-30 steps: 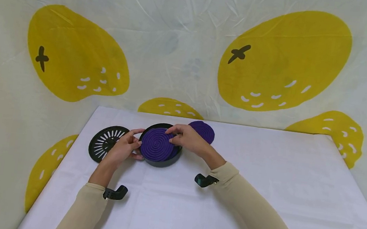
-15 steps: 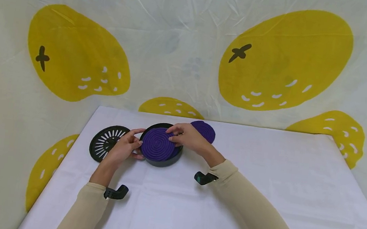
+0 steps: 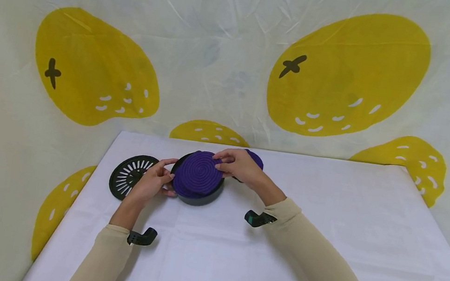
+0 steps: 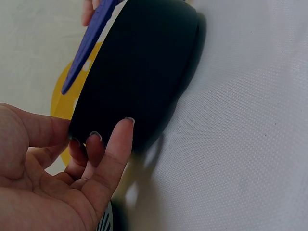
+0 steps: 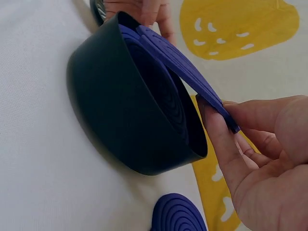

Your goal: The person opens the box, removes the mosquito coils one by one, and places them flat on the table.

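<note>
In the head view my left hand steadies the left side of a round dark tin; the left wrist view shows its thumb and fingers at the rim and wall. My right hand pinches the edge of a purple spiral disc, which looks like a mosquito coil, between thumb and fingers. This coil is tilted over the tin's mouth, its far edge near the rim by the left hand. Inside the tin lies another purple coil, seen in the right wrist view.
A black slotted lid lies on the white-covered table, left of the tin and partly behind the left hand. One more purple coil rests on the table behind the right hand. A fabric backdrop with yellow fruit shapes hangs behind.
My right hand has lifted the pinched coil slightly up and to the right, showing more of the purple coil beneath it. The left hand stays at the tin.
</note>
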A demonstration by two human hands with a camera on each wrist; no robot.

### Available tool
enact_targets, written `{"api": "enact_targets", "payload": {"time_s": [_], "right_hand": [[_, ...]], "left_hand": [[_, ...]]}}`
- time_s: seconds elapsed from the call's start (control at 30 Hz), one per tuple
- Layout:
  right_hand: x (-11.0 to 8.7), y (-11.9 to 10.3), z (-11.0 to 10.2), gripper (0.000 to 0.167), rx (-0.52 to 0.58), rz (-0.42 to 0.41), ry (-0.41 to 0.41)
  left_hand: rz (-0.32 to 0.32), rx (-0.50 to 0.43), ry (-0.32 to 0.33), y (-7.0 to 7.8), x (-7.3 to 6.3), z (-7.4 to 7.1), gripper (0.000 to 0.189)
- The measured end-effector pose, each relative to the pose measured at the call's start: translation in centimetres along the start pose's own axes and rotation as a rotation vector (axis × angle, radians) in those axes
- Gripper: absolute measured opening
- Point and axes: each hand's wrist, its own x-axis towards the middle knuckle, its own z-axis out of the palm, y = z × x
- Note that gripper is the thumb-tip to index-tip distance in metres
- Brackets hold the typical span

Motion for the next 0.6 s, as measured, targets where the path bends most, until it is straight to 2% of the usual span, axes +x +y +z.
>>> {"api": "enact_targets", "payload": {"time_s": [0.6], "right_hand": [[-1.6, 0.8, -2.9, 0.031, 0.097, 0.02, 0.048]], "left_hand": [[-0.018, -0.015, 0.003, 0.1, 0.0, 0.1, 0.054]]}}
